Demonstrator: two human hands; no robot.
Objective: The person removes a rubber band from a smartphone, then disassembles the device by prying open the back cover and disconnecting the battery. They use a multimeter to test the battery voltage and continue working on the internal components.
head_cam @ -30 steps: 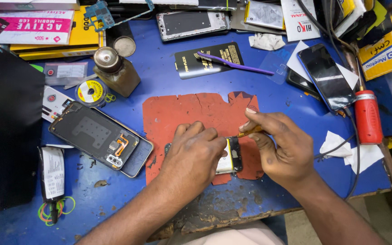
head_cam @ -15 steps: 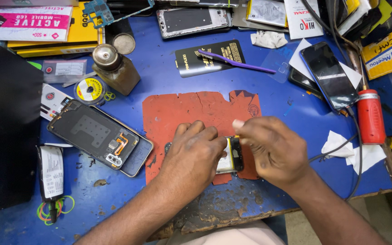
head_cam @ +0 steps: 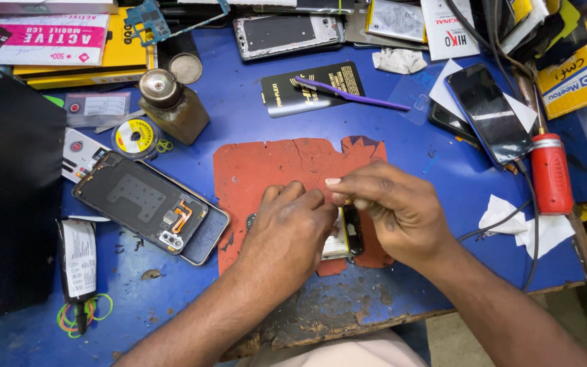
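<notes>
While both hands crowded over it, the small opened phone (head_cam: 348, 234) lay near the front edge of the red work mat (head_cam: 273, 166), and little of it showed: a pale part and a dark strip between the two hands. The left hand (head_cam: 292, 231) lay flat across it, fingers curled down and pressing it to the mat. The right hand (head_cam: 392, 207) came in from the other side with thumb and fingers pinched narrowly together just above the phone; whatever they nipped was too small to make out. The two hands touched over the phone and hid most of it from where I stood.

Left of the mat lay a larger phone with its back off (head_cam: 147, 204), its orange flex cable showing. Beyond that stood a brown glass bottle (head_cam: 171, 102) with a metal cap, a small reel of solder wire (head_cam: 134, 136) just beside it. Behind the mat, a purple tool (head_cam: 351, 95) rested across a black packet (head_cam: 314, 88). To the right, a dark-screened phone (head_cam: 487, 112) lay tilted, and a red-handled tool (head_cam: 552, 173) sat near the edge of the blue table (head_cam: 253, 109) with scraps of white tissue (head_cam: 524, 221) beside it. Boxes and phone parts cluttered the far side.
</notes>
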